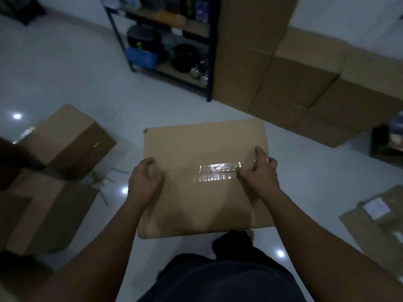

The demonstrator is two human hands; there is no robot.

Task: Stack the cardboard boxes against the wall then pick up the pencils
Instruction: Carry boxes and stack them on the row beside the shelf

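I am seeing both hands gripping a taped cardboard box (202, 192) over the white floor (87, 73): the left hand (145, 182) is curling round its left edge, the right hand (259, 173) round its right edge. Stacked boxes (305, 83) are standing against the wall (349, 9) beyond, 2 more boxes (69, 138) lying at left.

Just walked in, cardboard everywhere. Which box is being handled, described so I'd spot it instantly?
Find the tall stack of boxes beside the dark shelf; the held box is in front of it, mid-picture. Unlike its neighbours, the left hand and right hand grip its sides, and shiny tape crosses its top.
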